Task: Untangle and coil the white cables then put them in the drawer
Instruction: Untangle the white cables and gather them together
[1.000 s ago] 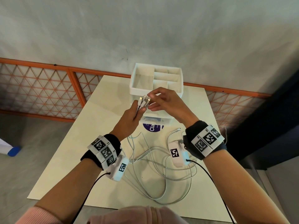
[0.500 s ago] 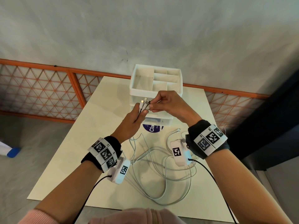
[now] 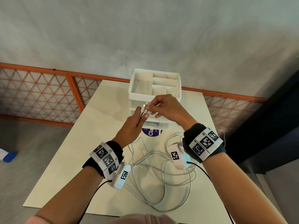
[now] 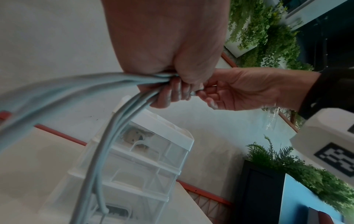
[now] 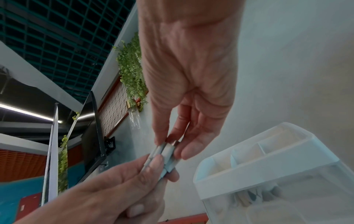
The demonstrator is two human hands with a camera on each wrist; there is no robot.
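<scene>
Several white cables lie in loose tangled loops on the cream table and rise into my left hand. That hand grips the bundle just below the plug ends, which stick up side by side. My right hand pinches the plug ends between thumb and fingers, right above the left hand. Both hands hover in front of the white and clear drawer unit; its drawers look pushed in.
The unit's top tray has open compartments. A purple round sticker lies on the table before it. An orange-framed lattice panel and grey wall stand behind. The floor drops away left, and a dark cabinet stands right.
My right hand has closed in on the plug ends held by my left hand and now pinches them together; both hands stay in front of the drawer unit.
</scene>
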